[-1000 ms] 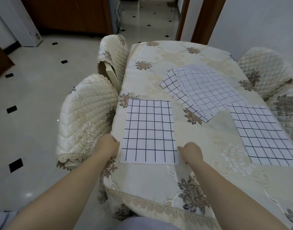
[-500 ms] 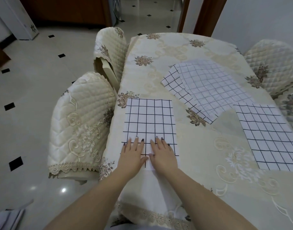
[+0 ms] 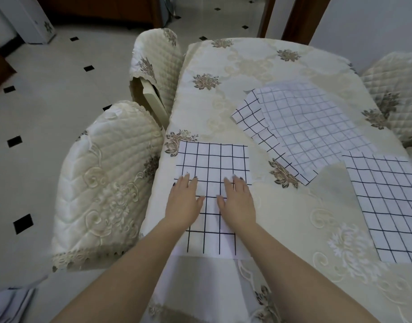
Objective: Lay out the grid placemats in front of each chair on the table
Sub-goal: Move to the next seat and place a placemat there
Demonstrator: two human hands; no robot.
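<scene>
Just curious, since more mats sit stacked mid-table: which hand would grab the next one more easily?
Probably the right hand: the stacked placemats lie on its side; the left hand is farther away.

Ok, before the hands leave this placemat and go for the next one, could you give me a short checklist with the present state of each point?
1. Left hand and right hand lie flat on the near white placemat with black grid lines: ok.
2. That placemat lies smooth beside the near cream quilted chair: ok.
3. Far cream quilted chair has a placemat before it: not ok.
4. Spare grid placemats lie in an overlapping pile mid-table: ok.
5. Right-side grid placemat faces a chair: cannot tell, that table side is cut off.
</scene>
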